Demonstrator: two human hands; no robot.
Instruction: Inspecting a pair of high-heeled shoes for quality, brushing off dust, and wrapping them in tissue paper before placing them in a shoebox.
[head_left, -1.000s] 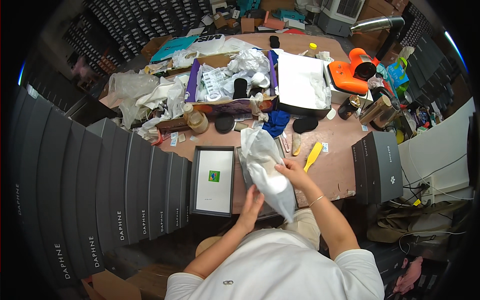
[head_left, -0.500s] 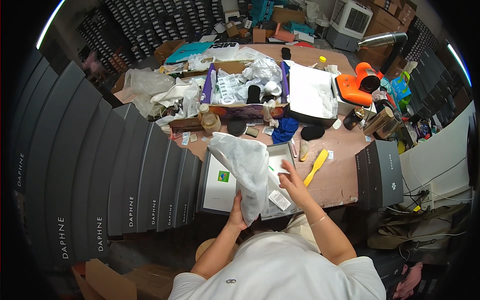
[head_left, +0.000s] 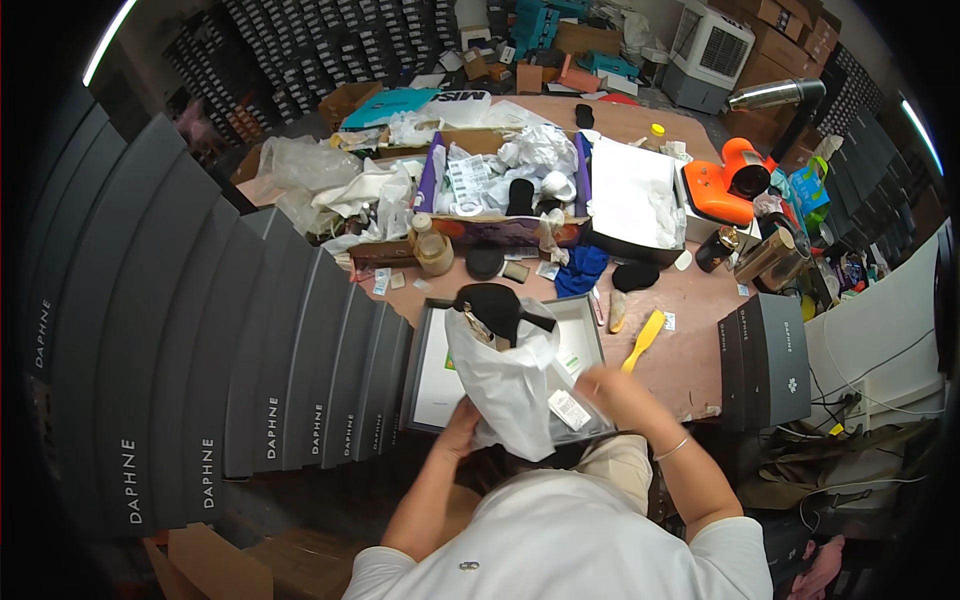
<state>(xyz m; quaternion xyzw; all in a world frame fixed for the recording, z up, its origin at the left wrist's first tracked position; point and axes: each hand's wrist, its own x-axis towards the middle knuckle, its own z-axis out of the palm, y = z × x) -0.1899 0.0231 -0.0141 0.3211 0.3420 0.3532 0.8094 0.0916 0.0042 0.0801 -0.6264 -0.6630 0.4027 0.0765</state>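
Observation:
My left hand (head_left: 460,428) is closed on the lower left side of a thin white bag (head_left: 515,390). Out of the bag's top shows a black shoe (head_left: 488,305) with a strap and a bit of metallic trim; its lower part is hidden inside. Beneath the bag lies an open grey shoe box (head_left: 428,375) with a white inside. In its right part are a small white printed packet (head_left: 569,410) and white paper. My right hand (head_left: 618,398) hovers over the box's right edge, apart from the bag. Motion smears its fingers.
Tall rows of grey shoe boxes (head_left: 250,330) stand close on the left, with more boxes (head_left: 765,360) at the right. Ahead are a purple carton (head_left: 435,180) of crumpled paper, a bottle (head_left: 432,248), a blue cloth (head_left: 580,270), a yellow brush (head_left: 643,340) and an orange device (head_left: 720,190).
The black shoe now shows at the bag's top, where earlier the bag covered everything. The bag has come lower and slightly right. My right hand has drawn back toward me and right.

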